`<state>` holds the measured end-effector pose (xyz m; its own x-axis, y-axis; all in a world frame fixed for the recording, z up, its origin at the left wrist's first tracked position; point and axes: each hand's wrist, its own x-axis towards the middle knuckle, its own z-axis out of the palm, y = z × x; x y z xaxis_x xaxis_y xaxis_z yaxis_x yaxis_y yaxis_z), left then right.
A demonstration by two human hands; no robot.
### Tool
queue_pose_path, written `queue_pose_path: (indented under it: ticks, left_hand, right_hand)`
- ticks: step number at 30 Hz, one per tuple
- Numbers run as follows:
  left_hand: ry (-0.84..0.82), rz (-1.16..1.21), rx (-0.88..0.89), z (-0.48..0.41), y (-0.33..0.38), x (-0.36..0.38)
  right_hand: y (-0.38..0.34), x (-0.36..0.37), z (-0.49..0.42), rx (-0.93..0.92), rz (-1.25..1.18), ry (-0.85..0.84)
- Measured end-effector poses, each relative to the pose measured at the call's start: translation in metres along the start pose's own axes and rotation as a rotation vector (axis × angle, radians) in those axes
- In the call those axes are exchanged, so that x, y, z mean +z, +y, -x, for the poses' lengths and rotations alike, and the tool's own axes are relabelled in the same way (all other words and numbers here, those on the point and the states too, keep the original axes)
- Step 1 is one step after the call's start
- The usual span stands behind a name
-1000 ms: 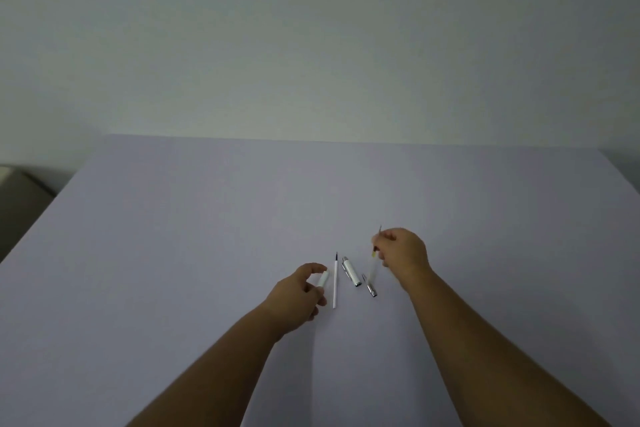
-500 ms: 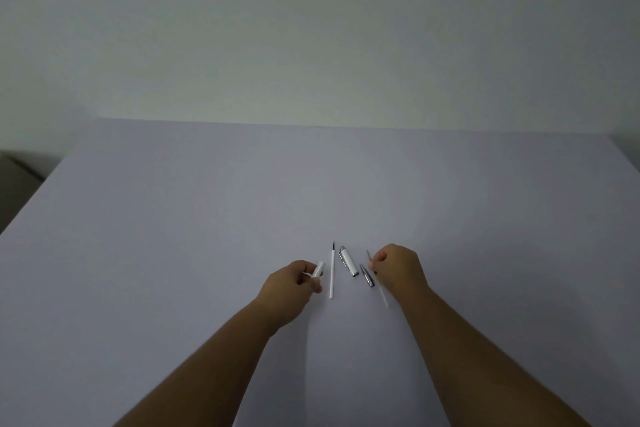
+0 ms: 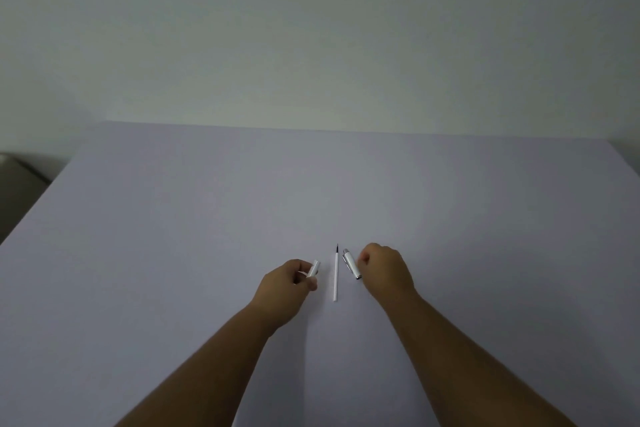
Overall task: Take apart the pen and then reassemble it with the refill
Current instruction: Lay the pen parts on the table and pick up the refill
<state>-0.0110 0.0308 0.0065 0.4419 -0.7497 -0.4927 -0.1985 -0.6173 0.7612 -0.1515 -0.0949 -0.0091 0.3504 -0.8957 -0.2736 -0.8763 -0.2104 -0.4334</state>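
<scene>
The pen lies in parts on the pale table (image 3: pixel 207 218). My left hand (image 3: pixel 287 288) is shut on a short white barrel piece (image 3: pixel 314 268), whose end sticks out past my fingers. Just right of it a thin white refill (image 3: pixel 335 276) with a dark tip lies flat, pointing away from me. Beside that rests the white cap section with a silver clip (image 3: pixel 351 263). My right hand (image 3: pixel 386 270) is curled knuckles-up against the table, its fingertips close to that section. Whatever is under or inside the right hand is hidden.
The table's far edge meets a plain wall (image 3: pixel 311 45). A dark object (image 3: pixel 14 177) sits beyond the table's left edge. Both of my forearms reach in from the bottom of the view.
The right hand lowered the thin rod it held up a second ago and slid left, covering the rod and the small silver piece. The left hand kept hold of the white piece.
</scene>
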Motion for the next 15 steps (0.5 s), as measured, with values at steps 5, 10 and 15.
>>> queue_pose_path:
  ticks: [5,10,15]
  left_hand:
    - [0.025,-0.016,0.008,0.001,-0.004,-0.002]
    - [0.043,-0.028,-0.01,0.002,-0.012,-0.008]
    - [0.053,-0.052,-0.023,0.004,-0.017,-0.014]
  right_hand:
    - [-0.031,0.03,0.008,-0.119,0.186,-0.083]
    - [-0.044,0.044,0.008,-0.017,0.285,-0.162]
    - [-0.049,0.04,0.012,0.092,-0.047,-0.1]
